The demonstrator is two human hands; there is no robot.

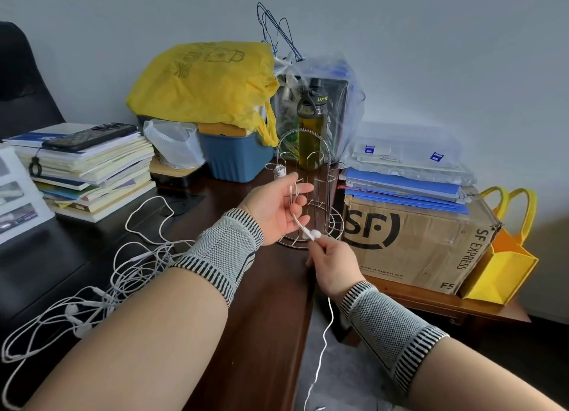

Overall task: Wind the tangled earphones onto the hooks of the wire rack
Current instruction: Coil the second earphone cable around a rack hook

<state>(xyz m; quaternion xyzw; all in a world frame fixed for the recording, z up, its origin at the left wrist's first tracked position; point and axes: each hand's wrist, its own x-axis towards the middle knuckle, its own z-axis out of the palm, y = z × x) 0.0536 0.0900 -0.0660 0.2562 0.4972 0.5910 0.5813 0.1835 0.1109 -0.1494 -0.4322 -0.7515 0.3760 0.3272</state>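
A chrome wire rack (320, 176) with hooks stands on the dark wooden desk, just beyond my hands. My left hand (278, 207) is palm-up beside the rack, its fingers curled round loops of a white earphone cable. My right hand (331, 261) pinches that cable just below its two earbuds (311, 234); the rest of the cord (323, 346) hangs down past my right wrist. One small white piece (279, 172) hangs on a left hook of the rack. A tangle of several white earphones (123, 275) lies on the desk at my left forearm.
A stack of books with a black phone (89, 136) on top sits at the left. Behind the rack are a blue bin (234, 158), a yellow plastic bag (203, 81) and a bottle (312, 124). An SF cardboard box (415, 241) and a yellow tote (505, 256) stand to the right.
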